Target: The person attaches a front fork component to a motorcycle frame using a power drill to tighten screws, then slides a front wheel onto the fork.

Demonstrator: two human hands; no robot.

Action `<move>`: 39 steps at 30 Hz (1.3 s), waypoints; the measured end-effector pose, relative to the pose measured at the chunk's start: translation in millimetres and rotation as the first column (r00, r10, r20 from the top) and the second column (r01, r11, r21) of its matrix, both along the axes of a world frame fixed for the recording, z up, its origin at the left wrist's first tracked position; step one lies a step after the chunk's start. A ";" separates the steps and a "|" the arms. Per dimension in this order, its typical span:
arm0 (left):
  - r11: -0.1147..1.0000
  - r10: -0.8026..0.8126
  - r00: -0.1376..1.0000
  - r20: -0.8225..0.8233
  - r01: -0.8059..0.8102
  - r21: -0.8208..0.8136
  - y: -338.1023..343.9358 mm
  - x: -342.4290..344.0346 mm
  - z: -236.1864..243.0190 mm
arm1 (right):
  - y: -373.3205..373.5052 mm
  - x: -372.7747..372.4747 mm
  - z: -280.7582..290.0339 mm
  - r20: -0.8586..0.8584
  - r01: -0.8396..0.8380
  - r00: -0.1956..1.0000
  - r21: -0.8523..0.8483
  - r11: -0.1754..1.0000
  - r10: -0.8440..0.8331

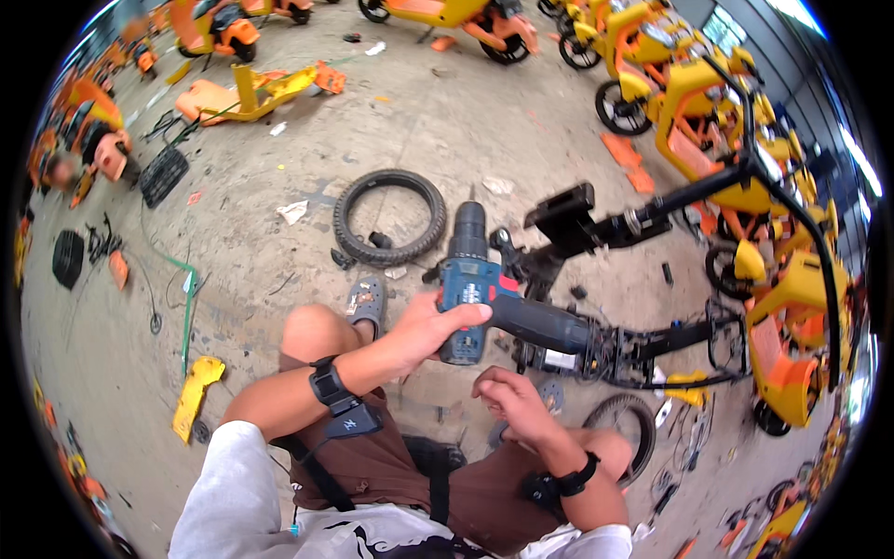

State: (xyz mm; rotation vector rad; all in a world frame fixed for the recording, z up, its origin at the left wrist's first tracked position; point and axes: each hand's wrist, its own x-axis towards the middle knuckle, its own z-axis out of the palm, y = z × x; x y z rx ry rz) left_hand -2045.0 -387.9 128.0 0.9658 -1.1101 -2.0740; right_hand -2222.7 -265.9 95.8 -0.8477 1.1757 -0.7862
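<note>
A blue cordless drill (467,279) with a black chuck and a thin bit lies across my left hand (421,328). My fingers close on its body, thumb over the top, so the bit points away from me and the black handle (540,321) juts right. My right hand (510,399) hovers below the handle, apart from the drill, fingers curled in; what they may hold is hidden. Beyond the handle stands a stripped black scooter frame (666,347) with exposed wiring and handlebars (745,168).
A loose black tyre (345,219) lies on the concrete ahead, and another tyre (643,419) rests by my right knee. Yellow body panels (197,396) and scraps are scattered at left. Rows of yellow scooters (698,121) line the right side.
</note>
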 end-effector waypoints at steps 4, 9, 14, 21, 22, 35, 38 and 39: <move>0.999 0.043 0.974 0.222 -0.049 0.023 13.3 16.1 -51.9 | 6.2 11.2 9.7 -0.411 -0.399 0.866 -0.227 0.888 0.285; 0.934 -0.267 0.706 0.656 0.023 0.356 27.4 13.5 -154.0 | 28.6 5.6 9.6 -0.698 -0.442 0.694 -0.223 0.869 0.174; 0.983 -0.179 0.542 0.821 0.057 0.177 62.3 4.8 -272.3 | 26.6 -4.1 -11.5 -0.727 -0.331 0.685 -0.370 0.868 -0.048; 0.779 -0.429 0.788 0.441 0.076 0.623 91.4 9.9 -353.7 | 19.3 -19.8 -5.2 -0.621 -0.172 0.738 -0.553 0.815 -0.265; 0.786 -0.467 0.735 0.491 0.090 0.612 86.8 9.1 -357.6 | 18.7 -21.2 -5.5 -0.592 -0.146 0.758 -0.563 0.814 -0.274; 0.662 -0.604 0.534 0.592 0.749 0.000 12.7 -45.9 -140.3 | 27.0 -43.0 10.8 0.131 0.388 0.913 0.007 0.922 -0.386; 0.628 -0.643 0.687 0.337 0.726 -0.280 -7.2 -27.9 -71.4 | 2.0 -49.3 20.2 0.066 0.200 0.979 -0.148 0.969 -0.192; 0.634 -0.646 0.715 0.268 0.698 -0.333 -14.0 -19.4 -59.5 | -8.3 -45.5 28.6 -0.011 0.147 0.988 -0.195 0.970 -0.152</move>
